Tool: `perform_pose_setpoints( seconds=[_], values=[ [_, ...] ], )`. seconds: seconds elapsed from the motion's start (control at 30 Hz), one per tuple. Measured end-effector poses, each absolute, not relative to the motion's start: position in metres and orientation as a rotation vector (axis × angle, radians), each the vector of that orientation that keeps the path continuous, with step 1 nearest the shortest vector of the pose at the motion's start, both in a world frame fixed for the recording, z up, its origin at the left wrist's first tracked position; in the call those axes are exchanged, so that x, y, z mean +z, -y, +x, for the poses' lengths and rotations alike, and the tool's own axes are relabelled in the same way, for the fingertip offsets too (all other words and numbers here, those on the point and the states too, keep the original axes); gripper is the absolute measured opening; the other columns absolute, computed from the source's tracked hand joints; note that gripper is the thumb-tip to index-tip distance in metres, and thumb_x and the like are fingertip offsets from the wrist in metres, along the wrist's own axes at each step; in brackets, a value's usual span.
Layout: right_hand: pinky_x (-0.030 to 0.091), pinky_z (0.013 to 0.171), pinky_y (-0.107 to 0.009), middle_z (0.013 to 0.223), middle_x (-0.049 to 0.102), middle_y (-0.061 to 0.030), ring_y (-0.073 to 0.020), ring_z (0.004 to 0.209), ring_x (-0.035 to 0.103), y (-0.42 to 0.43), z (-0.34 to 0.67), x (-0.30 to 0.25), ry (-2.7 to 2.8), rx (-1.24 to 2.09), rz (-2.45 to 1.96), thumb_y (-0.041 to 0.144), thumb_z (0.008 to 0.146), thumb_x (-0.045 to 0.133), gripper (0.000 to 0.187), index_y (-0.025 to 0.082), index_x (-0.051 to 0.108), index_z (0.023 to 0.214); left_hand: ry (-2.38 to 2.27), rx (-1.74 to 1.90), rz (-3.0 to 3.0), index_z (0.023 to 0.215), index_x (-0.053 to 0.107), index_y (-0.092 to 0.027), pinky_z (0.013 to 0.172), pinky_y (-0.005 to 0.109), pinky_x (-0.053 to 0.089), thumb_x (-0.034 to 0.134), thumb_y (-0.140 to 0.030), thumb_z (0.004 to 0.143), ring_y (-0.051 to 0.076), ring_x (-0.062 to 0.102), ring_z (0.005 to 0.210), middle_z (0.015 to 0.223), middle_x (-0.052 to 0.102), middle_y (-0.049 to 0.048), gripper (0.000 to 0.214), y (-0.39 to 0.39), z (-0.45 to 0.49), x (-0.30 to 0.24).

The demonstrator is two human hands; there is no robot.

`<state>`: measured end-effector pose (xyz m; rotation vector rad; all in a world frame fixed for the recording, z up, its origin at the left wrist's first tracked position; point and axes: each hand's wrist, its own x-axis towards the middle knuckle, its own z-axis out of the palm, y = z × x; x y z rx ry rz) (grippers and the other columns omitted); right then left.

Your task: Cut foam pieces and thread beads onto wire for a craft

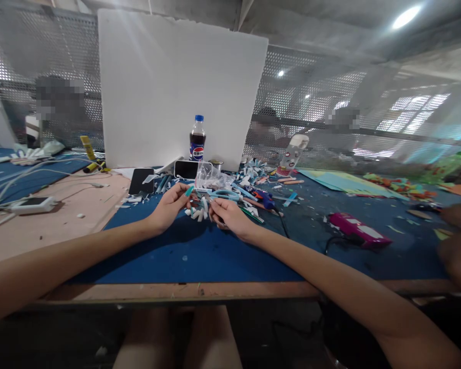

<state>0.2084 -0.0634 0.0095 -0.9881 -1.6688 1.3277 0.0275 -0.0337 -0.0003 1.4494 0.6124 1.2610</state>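
Both my arms reach forward over a blue mat (200,251). My left hand (169,206) is curled and pinches a small teal piece (189,191) between thumb and forefinger. My right hand (227,215) is closed beside a cluster of small white rolled pieces (198,211) lying between the two hands; what it holds is too small to name. Just beyond the hands lie blue-handled scissors (225,195) and a clear plastic bag (211,178).
A cola bottle (197,138) stands before a white foam board (176,87). Two phones (141,180) (186,169), a glue gun (264,199), a pink tool (357,230) and paper scraps lie about. Another person's hands (459,241) are at the right edge. A power bank (33,205) is left.
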Motion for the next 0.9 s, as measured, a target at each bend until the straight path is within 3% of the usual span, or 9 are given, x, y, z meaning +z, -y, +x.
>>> perform_pose_setpoints(
  seconds=[0.23,0.47,0.9],
  values=[
    [0.02,0.039,-0.02,0.051,0.025,0.0086,-0.0055,0.04,0.019,0.066,0.209,0.012,1.708,1.316,-0.952,0.061,0.083,0.038,0.044,0.021,0.032,0.064,-0.538,1.168,1.666,0.083,0.053,-0.015,0.057,0.021,0.043,0.064,-0.046,0.073,0.008,0.05,0.057,0.071,0.057,-0.0011,0.034,0.049,0.027,0.009],
    [0.023,0.048,-0.024,0.056,0.032,0.0046,-0.0092,0.05,0.03,0.064,0.214,0.012,2.028,0.893,-1.011,0.066,0.081,0.032,0.051,0.019,0.04,0.065,-0.477,1.101,1.654,0.085,0.051,-0.015,0.051,0.021,0.039,0.062,-0.042,0.077,0.007,0.048,0.052,0.072,0.057,-0.0005,0.03,0.05,0.026,0.005],
    [0.031,0.06,-0.027,0.062,0.042,0.0011,-0.0129,0.058,0.038,0.07,0.212,0.012,2.165,0.697,-0.935,0.061,0.086,0.027,0.047,0.02,0.04,0.067,-0.355,1.032,1.209,0.097,0.05,-0.014,0.057,0.02,0.043,0.073,-0.023,0.066,0.008,0.053,0.055,0.066,0.06,-0.0022,0.04,0.054,0.032,0.007]
  ],
)
